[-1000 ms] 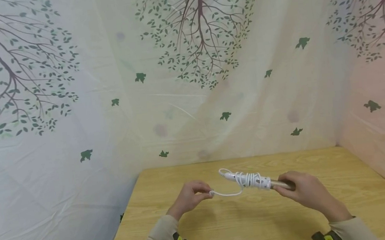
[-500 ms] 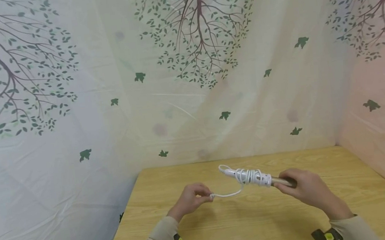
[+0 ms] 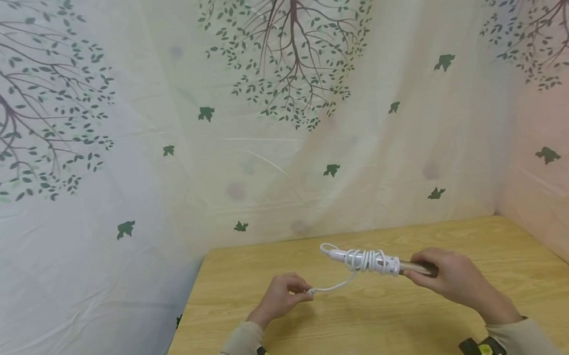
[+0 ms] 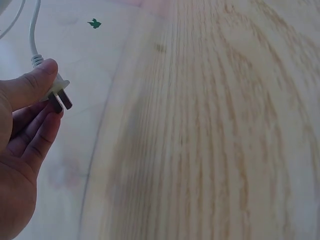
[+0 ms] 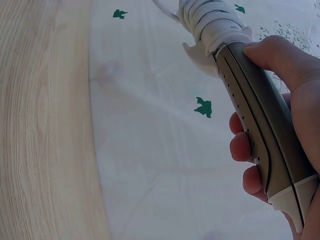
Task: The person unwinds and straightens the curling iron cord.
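Observation:
A white and golden-brown hair straightener (image 3: 369, 261) is held up above the table, its white cord (image 5: 207, 17) wound several times round the white handle part. My right hand (image 3: 451, 278) grips its golden-brown end, the thumb lying along the top and the fingers curled beneath. On the other side, my left hand (image 3: 283, 297) pinches the plug (image 4: 59, 92) between thumb and fingers. Two flat prongs stick out of the plug in the left wrist view. A short free length of cord runs from the plug to the coils. At the far handle end, the cord makes a small loop.
The wooden table (image 3: 361, 330) lies under both hands. A pale curtain (image 3: 286, 200) printed with trees and green leaf or bird shapes hangs behind it and along both sides. Dark straps with yellow marks sit at both wrists.
My left hand has shifted slightly down and left with the plug, and the free cord runs straighter to the coils. My right hand's grip looks the same.

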A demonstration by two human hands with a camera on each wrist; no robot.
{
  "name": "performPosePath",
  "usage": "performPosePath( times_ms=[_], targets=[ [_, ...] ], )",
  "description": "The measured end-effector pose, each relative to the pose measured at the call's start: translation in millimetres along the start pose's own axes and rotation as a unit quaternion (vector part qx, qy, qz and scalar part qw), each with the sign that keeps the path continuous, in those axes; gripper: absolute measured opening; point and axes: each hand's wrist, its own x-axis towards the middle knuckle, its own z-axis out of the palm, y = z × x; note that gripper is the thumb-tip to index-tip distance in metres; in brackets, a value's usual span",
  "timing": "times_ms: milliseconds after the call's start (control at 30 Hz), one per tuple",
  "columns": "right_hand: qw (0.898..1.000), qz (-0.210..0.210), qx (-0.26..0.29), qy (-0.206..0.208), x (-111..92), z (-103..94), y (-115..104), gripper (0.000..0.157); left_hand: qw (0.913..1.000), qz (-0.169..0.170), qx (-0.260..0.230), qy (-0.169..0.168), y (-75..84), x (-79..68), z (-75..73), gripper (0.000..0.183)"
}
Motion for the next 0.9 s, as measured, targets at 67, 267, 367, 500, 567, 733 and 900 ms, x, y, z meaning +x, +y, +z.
performPosePath(
  times_ms=[67,267,367,500,567,733,900],
  targets=[
    [1.000,-0.004,0.005,0.001,0,-0.1,0,0.018,1.0000,0.003,0.000,0.001,-2.9,-0.7,0.1,0.009],
    [1.000,-0.006,0.018,0.002,0,0.5,-1,0.017,0.9999,0.002,0.016,0.006,-9.3,-2.0,0.5,0.010],
    [1.000,-0.004,0.026,0.002,0,1.0,-2,0.016,0.9998,-0.002,0.018,0.010,-9.8,-2.8,-0.1,0.011],
    [0.999,-0.005,0.034,0.005,-1,0.6,-4,0.017,0.9997,-0.008,0.017,0.014,-10.0,-3.9,-1.2,0.010],
    [0.999,-0.007,0.040,0.004,-1,0.4,-6,0.016,0.9996,-0.012,0.018,0.018,-11.3,-4.5,-1.5,0.010],
    [0.998,-0.015,0.055,0.002,1,0.0,-9,0.016,0.9989,-0.029,0.020,0.031,-13.1,-6.5,-3.0,0.010],
    [0.998,-0.018,0.059,0.003,2,1.4,-11,0.016,0.9978,-0.045,0.028,0.041,-14.2,-9.4,-5.5,0.011]
  ],
)
